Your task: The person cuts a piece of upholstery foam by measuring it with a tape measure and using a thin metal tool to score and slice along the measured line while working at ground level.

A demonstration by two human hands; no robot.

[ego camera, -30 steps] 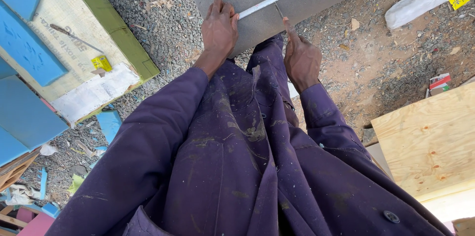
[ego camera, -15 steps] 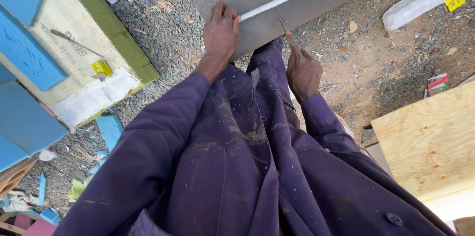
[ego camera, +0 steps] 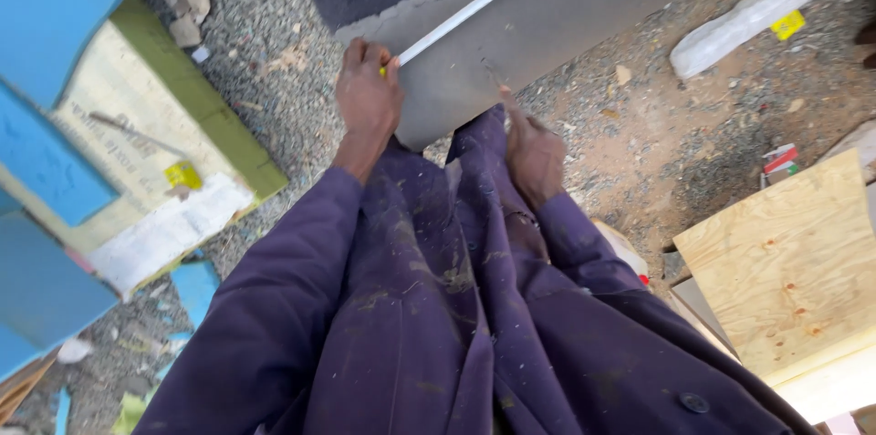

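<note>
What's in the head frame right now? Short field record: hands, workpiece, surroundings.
left hand: pressing the end of a white tape measure blade onto the grey board
right hand: at the board's near edge, holding a thin pencil-like tool with its tip on the board
grey board: flat, angled across the top of the view
clothing: dark purple coverall, paint-flecked
ground: gravel and reddish dirt
right side: plywood sheet
left side: blue and green painted panels
</note>
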